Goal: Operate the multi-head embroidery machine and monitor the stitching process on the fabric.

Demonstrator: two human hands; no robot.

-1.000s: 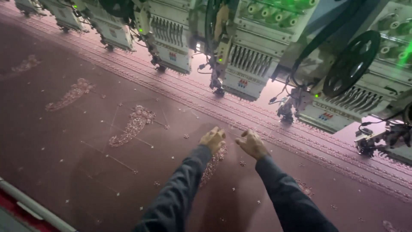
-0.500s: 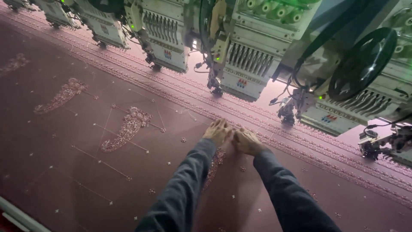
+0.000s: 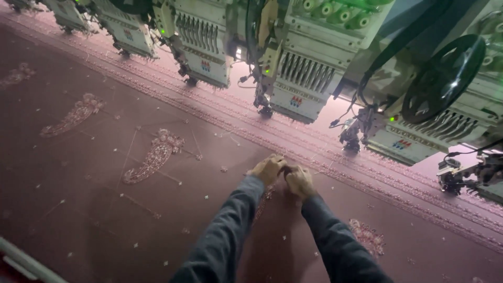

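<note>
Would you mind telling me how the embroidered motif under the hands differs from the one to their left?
The left motif lies fully in view; the motif under the hands is mostly hidden by the left hand, the right hand and their sleeves. The left one has thin stitched lines crossing around it; none can be made out by the covered one. Both are pale pink work on the same maroon cloth.

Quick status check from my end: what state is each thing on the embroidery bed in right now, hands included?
Left hand: fingers curled, pressed on the fabric, touching the right hand.
Right hand: curled, on the fabric; grip contents too small to tell.
Maroon fabric: spread flat under the machine heads.
Paisley motif: stitched, uncovered.
Nearest machine head: needle raised off the fabric, green light on.
</note>
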